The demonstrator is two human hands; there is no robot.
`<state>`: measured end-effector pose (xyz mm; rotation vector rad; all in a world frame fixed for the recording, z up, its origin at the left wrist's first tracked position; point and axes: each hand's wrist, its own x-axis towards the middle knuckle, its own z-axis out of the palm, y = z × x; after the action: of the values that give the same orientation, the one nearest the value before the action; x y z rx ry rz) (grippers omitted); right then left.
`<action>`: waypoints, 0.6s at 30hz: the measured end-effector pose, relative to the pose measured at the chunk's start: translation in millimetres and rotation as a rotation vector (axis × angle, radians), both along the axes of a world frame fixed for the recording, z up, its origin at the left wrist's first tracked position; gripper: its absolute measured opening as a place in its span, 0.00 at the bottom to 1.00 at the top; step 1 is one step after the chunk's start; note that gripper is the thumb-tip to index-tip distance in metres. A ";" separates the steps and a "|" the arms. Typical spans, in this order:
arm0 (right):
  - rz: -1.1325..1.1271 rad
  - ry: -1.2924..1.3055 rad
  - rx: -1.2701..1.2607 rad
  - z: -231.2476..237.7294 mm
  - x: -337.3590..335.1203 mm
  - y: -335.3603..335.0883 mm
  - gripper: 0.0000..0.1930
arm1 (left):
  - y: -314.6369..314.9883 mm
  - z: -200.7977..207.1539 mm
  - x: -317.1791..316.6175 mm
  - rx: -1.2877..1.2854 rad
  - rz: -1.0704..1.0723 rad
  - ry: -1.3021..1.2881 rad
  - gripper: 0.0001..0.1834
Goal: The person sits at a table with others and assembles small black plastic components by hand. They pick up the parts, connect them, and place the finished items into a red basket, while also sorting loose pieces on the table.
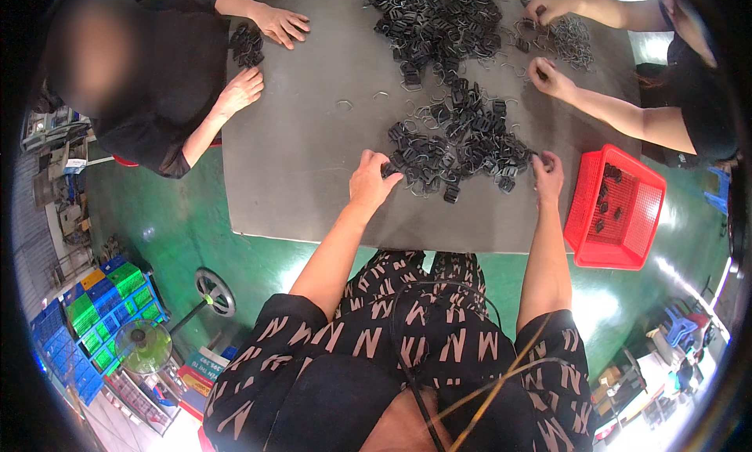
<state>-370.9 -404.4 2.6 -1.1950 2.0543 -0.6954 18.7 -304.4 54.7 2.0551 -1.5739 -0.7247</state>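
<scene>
A heap of small black plastic buckles (462, 131), mixed with bent metal wire pieces, lies on the grey table (305, 178) in front of me. At the heap's left edge, my left hand (371, 182) is closed, pinching a black plastic buckle (388, 170) between thumb and fingers. My right hand (548, 178) is at the heap's right edge with its fingers curled together. What those fingers hold, if anything, is too small and dark to make out.
A red plastic basket (579, 209) with a few black pieces inside stands at the table's right edge. A larger buckle pile (439, 21) lies farther back. One person's hands (243, 92) rest at the left; another's hands (552, 80) handle pieces by loose wire hooks (572, 41).
</scene>
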 end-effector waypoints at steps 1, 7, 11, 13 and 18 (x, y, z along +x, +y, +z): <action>0.055 0.094 -0.043 0.3 9.0 -2.7 0.19 | 0.9 -1.2 5.6 0.052 -0.027 0.060 0.20; 0.126 0.189 0.060 16.7 14.1 2.0 0.17 | 14.6 4.2 53.6 0.101 -0.008 0.412 0.17; -0.136 0.054 -0.197 63.2 16.6 20.5 0.15 | 33.8 6.0 57.5 0.078 -0.198 0.133 0.19; -0.185 0.212 -0.374 114.0 13.6 28.0 0.15 | 44.4 -1.3 59.8 0.061 -0.229 0.085 0.18; -0.384 0.704 -0.363 165.2 -53.4 59.5 0.20 | 42.7 -2.1 46.6 0.100 -0.344 0.018 0.16</action>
<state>-424.2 -344.8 167.9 -1.3945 2.8865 -0.9515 65.4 -261.7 52.7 1.8570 -1.9417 -0.9570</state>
